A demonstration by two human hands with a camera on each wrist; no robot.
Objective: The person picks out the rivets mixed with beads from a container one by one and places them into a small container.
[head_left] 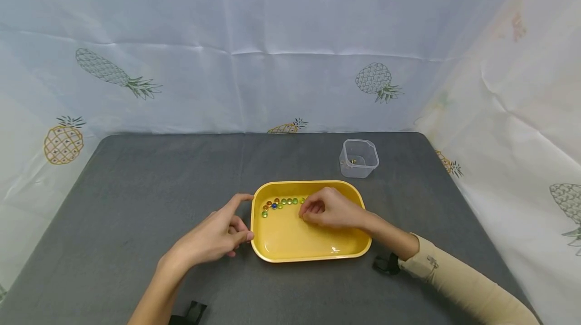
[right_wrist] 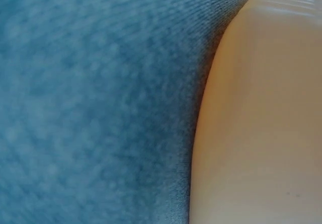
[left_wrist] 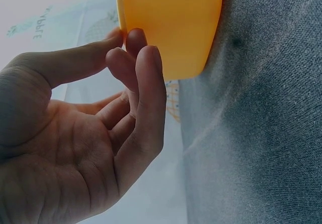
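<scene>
A yellow tray [head_left: 295,244] with rounded corners lies on the dark grey cloth. Small glass marbles [head_left: 283,201] in green, orange and blue form a bent line along its back left inside. My left hand [head_left: 215,234] is at the tray's left side, index finger at the rim's back corner and thumb at the edge lower down. In the left wrist view the other fingers bend loosely beside the tray's outer wall [left_wrist: 171,27]. My right hand [head_left: 333,209] is over the tray, thumb and index fingertips close together beside the marbles; anything between them is hidden.
A clear plastic box [head_left: 358,158] with a few small pieces inside stands behind the tray's right end. Pineapple-print sheets [head_left: 290,88] hang behind and beside the table. The right wrist view shows grey cloth [right_wrist: 100,108] and a smooth tan surface, too close to identify.
</scene>
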